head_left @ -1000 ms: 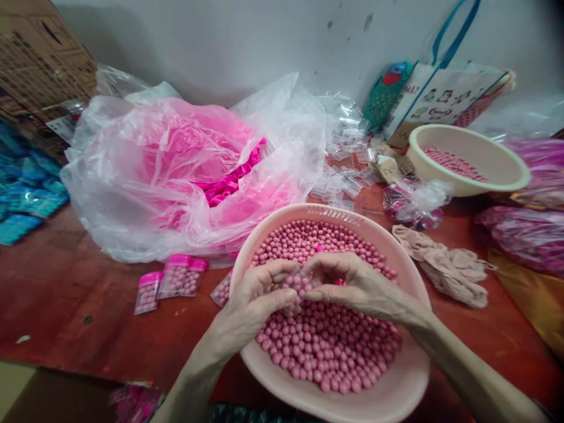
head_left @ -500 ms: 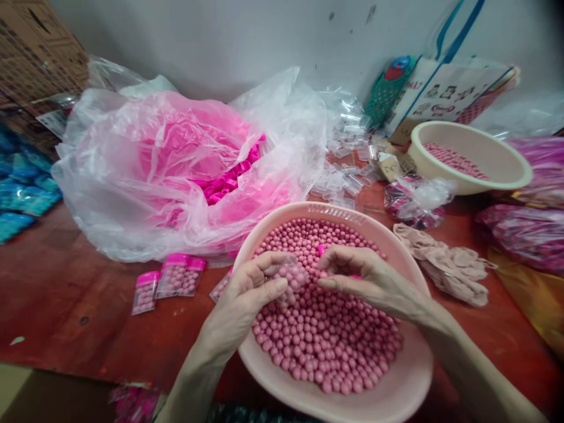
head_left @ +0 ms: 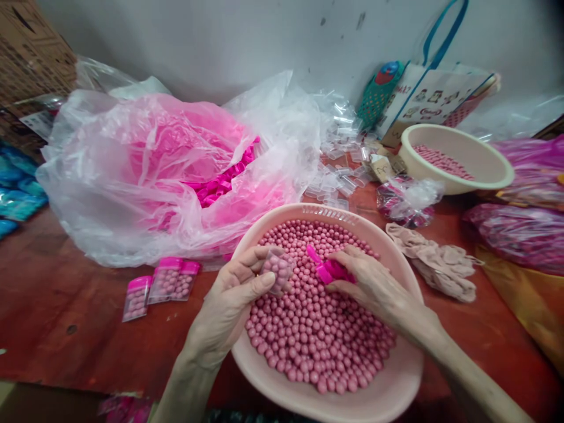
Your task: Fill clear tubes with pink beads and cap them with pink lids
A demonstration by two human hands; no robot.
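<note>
A large pink basin (head_left: pixel 259 382) full of round pink beads (head_left: pixel 317 329) stands at the centre. Over its left part, my left hand (head_left: pixel 238 282) pinches a small clear container (head_left: pixel 277 270) filled with pink beads. My right hand (head_left: pixel 370 279) is over the basin's right side, its fingers closed round bright pink caps (head_left: pixel 330 271), one of them with its lid part sticking up to the left. On the red table to the left lie a few filled containers with pink caps (head_left: pixel 165 279). Some of the caps are hidden by my right fingers.
A big plastic bag (head_left: pixel 176 158) of pink caps lies behind on the left, beside scattered clear containers (head_left: pixel 332 182). Back right are a cream bowl (head_left: pixel 489 167) and a printed bag (head_left: pixel 434 97). Beige cloth (head_left: pixel 436 261) lies right of the basin.
The caps in my right hand show more clearly now, with the fingers turned differently around them. The container in my left hand is more upright. The whole view has shifted slightly.
</note>
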